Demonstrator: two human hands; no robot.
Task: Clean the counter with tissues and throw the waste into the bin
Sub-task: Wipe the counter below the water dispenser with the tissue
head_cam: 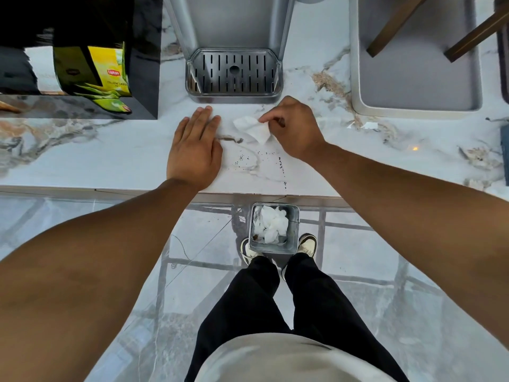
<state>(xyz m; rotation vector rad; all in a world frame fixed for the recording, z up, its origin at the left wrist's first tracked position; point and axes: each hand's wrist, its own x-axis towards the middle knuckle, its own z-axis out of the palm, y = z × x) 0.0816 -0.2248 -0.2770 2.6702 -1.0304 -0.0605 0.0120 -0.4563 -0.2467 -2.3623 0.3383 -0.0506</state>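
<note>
- Below the table edge, between your shoes, the bin (274,228) stands on the floor with crumpled white tissues (271,224) inside it and a small brown scrap near its lower left corner.
- At the back of the table (110,158), the drip tray (234,74) of a grey machine shows only its slotted grate.
- On the left, a black box (143,64) reflects or holds a yellow tea packet (114,71); you cannot tell which.
- On the right, a grey tray (413,86) lies on the table with two wooden legs over it.
- Your left hand (194,150) lies palm down on the table, fingers straight and close together.
- Your right hand (293,128) is curled, its fingers pinching a white tissue (252,129) that rests on the table just in front of the drip tray.
- Dark crumbs (260,159) lie scattered on the table between your two hands, nearer you than the tissue.
</note>
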